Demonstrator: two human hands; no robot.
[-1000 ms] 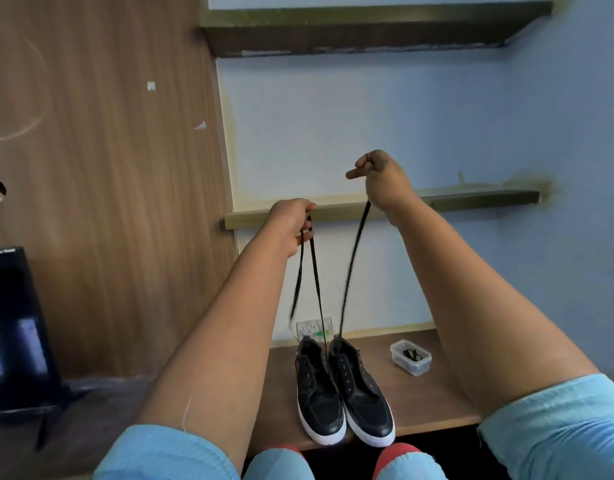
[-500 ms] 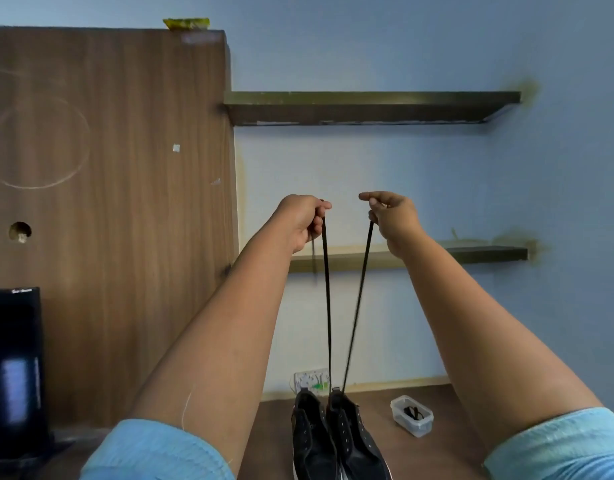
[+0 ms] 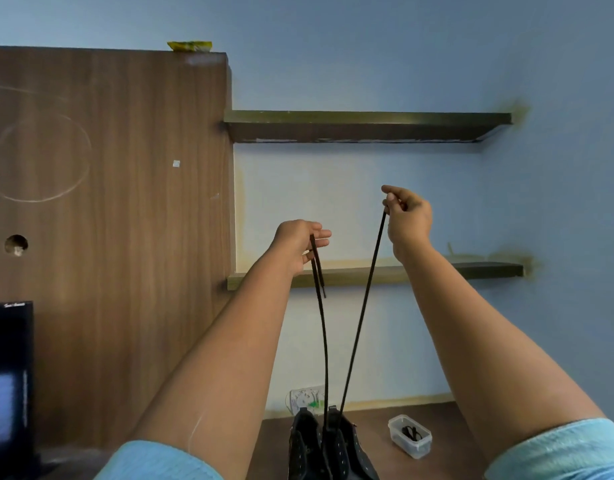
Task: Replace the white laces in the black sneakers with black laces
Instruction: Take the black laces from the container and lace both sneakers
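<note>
Black lace [image 3: 362,306] rises from sneakers [image 3: 328,445] at bottom centre; left hand [image 3: 298,244] and right hand [image 3: 407,216] fingers pinch its ends.

Wood-grain panel [image 3: 125,237] (matt), clear plastic box [image 3: 410,436]

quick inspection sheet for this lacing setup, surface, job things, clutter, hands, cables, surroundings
surface: dark brown table, partly in view at the bottom edge.
job's things: black sneakers side by side on the table; black lace runs up from them in two strands.
clutter: clear plastic container right of the sneakers, something dark inside.
hands: left hand holds one lace end, its tip hanging loose; right hand, higher, pinches the other end.
cables: nothing seen; wall socket behind the sneakers.
surroundings: wooden panel, two wall shelves, dark screen at left.
</note>
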